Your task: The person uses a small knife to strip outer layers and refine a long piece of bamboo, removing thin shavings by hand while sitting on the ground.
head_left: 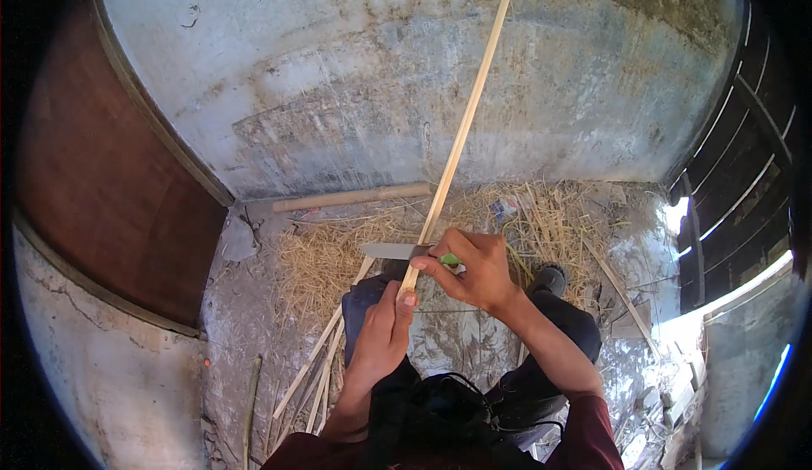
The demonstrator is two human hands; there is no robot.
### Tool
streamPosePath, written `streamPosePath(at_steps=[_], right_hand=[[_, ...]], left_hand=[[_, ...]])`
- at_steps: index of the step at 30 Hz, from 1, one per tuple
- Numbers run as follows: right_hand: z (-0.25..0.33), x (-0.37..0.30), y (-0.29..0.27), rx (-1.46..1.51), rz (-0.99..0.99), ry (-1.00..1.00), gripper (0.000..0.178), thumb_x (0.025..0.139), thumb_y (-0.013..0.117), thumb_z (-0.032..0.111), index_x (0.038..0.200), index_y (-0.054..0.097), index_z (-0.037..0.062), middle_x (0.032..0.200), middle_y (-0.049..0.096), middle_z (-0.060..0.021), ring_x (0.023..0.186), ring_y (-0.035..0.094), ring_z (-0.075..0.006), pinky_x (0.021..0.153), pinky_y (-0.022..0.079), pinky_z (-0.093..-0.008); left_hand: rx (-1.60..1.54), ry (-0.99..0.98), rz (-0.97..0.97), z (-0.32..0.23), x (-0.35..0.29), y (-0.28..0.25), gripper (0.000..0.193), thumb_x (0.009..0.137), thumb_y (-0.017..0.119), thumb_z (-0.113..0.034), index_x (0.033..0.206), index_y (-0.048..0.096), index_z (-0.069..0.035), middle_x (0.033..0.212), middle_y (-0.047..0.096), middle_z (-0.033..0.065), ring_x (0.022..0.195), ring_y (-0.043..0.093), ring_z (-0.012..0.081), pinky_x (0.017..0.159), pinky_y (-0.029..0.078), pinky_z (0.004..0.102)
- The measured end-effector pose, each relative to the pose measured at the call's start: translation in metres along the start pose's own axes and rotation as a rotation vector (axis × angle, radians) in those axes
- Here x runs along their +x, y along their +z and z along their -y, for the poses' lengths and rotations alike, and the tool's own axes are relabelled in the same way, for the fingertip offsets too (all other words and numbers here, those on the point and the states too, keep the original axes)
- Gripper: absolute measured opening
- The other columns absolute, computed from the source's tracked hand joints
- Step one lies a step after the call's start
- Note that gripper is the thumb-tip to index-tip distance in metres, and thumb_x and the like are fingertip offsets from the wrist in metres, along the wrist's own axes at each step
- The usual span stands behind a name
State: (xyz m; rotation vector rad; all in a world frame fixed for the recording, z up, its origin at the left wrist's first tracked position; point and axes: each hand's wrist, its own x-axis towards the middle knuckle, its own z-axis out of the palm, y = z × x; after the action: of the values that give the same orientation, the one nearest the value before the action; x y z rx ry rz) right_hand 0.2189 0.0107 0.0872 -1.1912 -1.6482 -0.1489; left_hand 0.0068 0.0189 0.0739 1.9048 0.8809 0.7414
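A long, pale bamboo strip [461,136] slants away from me, its far end high against the wall. My left hand [383,335] is closed round its near end, thumb along the top. In my right hand [475,269] is a knife [391,251] with a greenish part showing between the fingers. Its broad grey blade lies across the strip, pointing left, just beyond my left hand. My right thumb presses near the base of the blade. Most of the knife's handle is hidden by the fingers.
Straw-like shavings [326,254] cover the floor before me. A thick bamboo pole [355,197] lies along the wall's foot. Several pale strips [309,368] lean by my left leg, near a greenish stick [252,407]. A brown door panel [118,149] stands left; dark slats [736,166] are right.
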Motion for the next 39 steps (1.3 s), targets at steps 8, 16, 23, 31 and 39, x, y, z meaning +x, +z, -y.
streamPosePath(at_steps=[8,16,23,31,39], right_hand=[[-0.002,0.0,0.005,-0.084,-0.05,-0.015,0.04,0.09,0.083,0.04,0.075,0.059,0.0115,0.062,0.06,-0.0041,0.05,0.062,-0.0252,0.045,0.044,-0.0394],[-0.007,0.002,0.0,-0.083,-0.052,0.061,0.036,0.084,0.089,0.03,0.074,0.062,0.0078,0.067,0.067,-0.0064,0.053,0.066,-0.0268,0.047,0.047,-0.0379],[-0.002,0.001,0.003,-0.006,-0.016,0.007,0.032,0.089,0.084,0.033,0.078,0.064,0.0107,0.067,0.065,-0.0046,0.053,0.065,-0.0275,0.047,0.047,-0.0399],[-0.012,0.005,0.007,0.092,-0.09,0.082,0.029,0.086,0.087,0.026,0.076,0.067,0.0092,0.068,0.068,-0.0062,0.056,0.068,-0.027,0.049,0.048,-0.0375],[-0.019,0.006,0.008,0.057,-0.1,0.072,0.03,0.086,0.088,0.029,0.075,0.068,0.0093,0.067,0.067,-0.0059,0.055,0.067,-0.0258,0.049,0.047,-0.0372]], left_hand=[[0.177,0.036,-0.105,-0.005,0.0,0.013,0.025,0.113,0.05,-0.023,0.115,0.051,0.002,0.076,0.058,0.0289,0.077,0.058,0.056,0.063,0.042,0.0561],[0.185,0.017,-0.101,-0.006,-0.003,0.014,0.024,0.112,0.052,-0.02,0.115,0.051,0.004,0.079,0.06,0.0314,0.08,0.06,0.0567,0.064,0.042,0.0585],[0.166,-0.059,-0.089,-0.004,-0.001,0.009,0.028,0.111,0.052,-0.022,0.117,0.052,0.006,0.077,0.059,0.0326,0.079,0.06,0.0568,0.065,0.041,0.0589],[0.156,0.005,-0.137,-0.002,-0.003,0.017,0.028,0.112,0.051,-0.023,0.115,0.052,0.005,0.076,0.059,0.0315,0.08,0.06,0.057,0.064,0.041,0.0578],[0.171,0.005,-0.12,0.003,0.002,0.02,0.027,0.113,0.05,-0.023,0.115,0.052,0.004,0.075,0.059,0.0301,0.077,0.06,0.0557,0.063,0.041,0.0572]])
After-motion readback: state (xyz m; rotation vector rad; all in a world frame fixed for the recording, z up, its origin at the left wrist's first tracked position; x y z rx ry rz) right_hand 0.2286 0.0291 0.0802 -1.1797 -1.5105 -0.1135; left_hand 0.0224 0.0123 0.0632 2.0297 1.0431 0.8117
